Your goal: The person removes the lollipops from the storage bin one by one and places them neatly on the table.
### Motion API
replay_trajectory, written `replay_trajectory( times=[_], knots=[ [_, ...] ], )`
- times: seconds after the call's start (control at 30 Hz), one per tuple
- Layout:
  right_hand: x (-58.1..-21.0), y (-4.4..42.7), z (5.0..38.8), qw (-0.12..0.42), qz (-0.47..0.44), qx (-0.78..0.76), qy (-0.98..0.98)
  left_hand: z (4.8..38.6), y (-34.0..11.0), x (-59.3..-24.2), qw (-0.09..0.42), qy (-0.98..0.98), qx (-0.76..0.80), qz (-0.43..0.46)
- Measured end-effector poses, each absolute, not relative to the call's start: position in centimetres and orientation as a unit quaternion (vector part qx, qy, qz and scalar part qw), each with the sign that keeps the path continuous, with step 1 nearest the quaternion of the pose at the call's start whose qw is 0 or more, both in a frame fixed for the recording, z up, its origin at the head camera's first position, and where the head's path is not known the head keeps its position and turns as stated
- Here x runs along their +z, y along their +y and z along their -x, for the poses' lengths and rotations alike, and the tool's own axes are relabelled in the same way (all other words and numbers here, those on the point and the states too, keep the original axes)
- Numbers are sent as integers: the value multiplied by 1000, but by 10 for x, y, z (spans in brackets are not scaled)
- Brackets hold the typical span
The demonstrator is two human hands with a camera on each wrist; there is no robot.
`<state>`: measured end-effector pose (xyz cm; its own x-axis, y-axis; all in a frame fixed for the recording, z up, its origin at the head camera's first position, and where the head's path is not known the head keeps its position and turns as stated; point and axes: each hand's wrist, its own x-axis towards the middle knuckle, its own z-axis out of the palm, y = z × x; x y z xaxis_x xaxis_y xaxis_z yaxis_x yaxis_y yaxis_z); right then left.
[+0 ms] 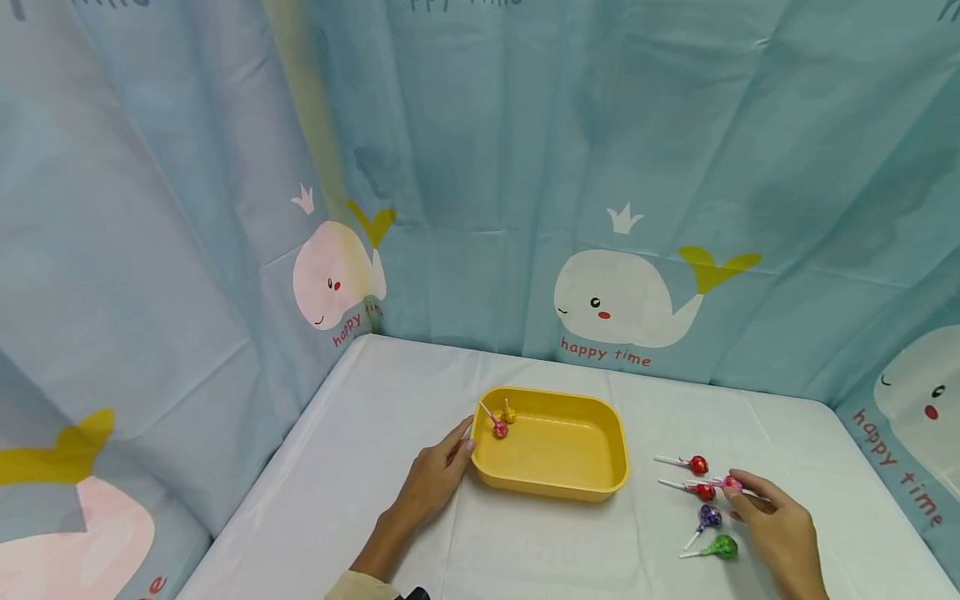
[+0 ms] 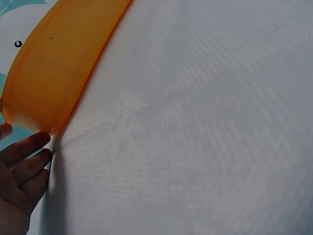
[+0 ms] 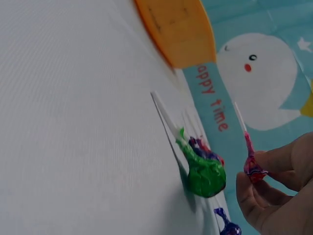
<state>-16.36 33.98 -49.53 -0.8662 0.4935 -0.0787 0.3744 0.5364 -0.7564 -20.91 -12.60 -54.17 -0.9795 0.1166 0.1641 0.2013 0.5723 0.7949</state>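
My right hand (image 1: 776,521) pinches a pink-wrapped lollipop (image 3: 254,169) by its candy head, with the stick pointing away from the fingers. Two red lollipops (image 1: 698,465), a purple lollipop (image 1: 709,517) and a green lollipop (image 1: 723,547) lie on the table beside that hand, below the held one. At the left end of a shallow yellow tray (image 1: 551,490), my left hand (image 1: 433,482) rests its fingers and thumb against the outer wall. Inside the tray, a pink lollipop (image 1: 500,430) and a yellow lollipop (image 1: 509,413) lie in the left corner.
A white cloth (image 1: 360,467) covers the table. Blue curtains with whale prints (image 1: 615,296) hang along its back and sides. The tray's right end faces the loose lollipops across a short stretch of tabletop.
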Motion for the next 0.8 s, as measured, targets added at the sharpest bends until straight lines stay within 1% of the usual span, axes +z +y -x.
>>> replay_trajectory(
  times=[0.37,0.8],
  knots=[
    [-504,362,159,76,270,385,-879,209,-126,-542,48,-886,-454,88],
    [-512,387,157,53,282,362,-887,209,-125,-542,51,-887,-451,85]
  ],
)
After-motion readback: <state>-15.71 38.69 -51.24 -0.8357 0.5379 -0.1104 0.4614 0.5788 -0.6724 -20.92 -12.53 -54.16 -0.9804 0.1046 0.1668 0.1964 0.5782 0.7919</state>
